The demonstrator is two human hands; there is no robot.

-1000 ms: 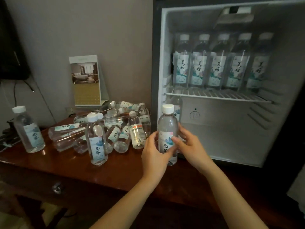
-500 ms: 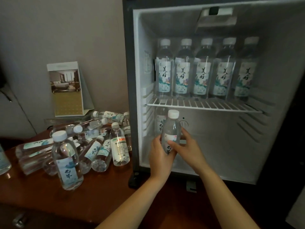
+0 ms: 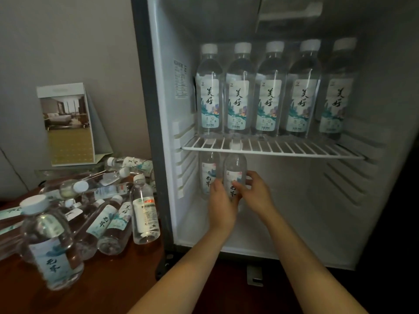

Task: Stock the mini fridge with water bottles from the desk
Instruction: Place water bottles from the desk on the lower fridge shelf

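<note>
The left hand (image 3: pixel 221 205) and the right hand (image 3: pixel 256 193) both wrap round one bottle (image 3: pixel 234 168), one from each side, with fingers curled on its label. The bottle stands upright in the low part of the fridge (image 3: pixel 158 109), under the wire shelf (image 3: pixel 272 147), near the left wall. A second bottle (image 3: pixel 208 171) stands just beside it on its left; I cannot tell if they touch. The hands hide the bottom of the held bottle, so I cannot tell if it sits on the fridge floor yet. Up on the shelf five bottles (image 3: pixel 269 91) stand in a neat row. Out on the desk (image 3: pixel 113 279) a pile (image 3: pixel 108 214) of bottles waits, some lying down and some standing up, near a card (image 3: pixel 68 123). I think the step now is setting this bottle down in the low row. Next, the hands need to lower it till it stands by itself, let go gently so it does not knock its neighbour, and slip out under the shelf. Then they can go to the desk for one more. Many bottles are left there, so the job looks far from done.
</note>
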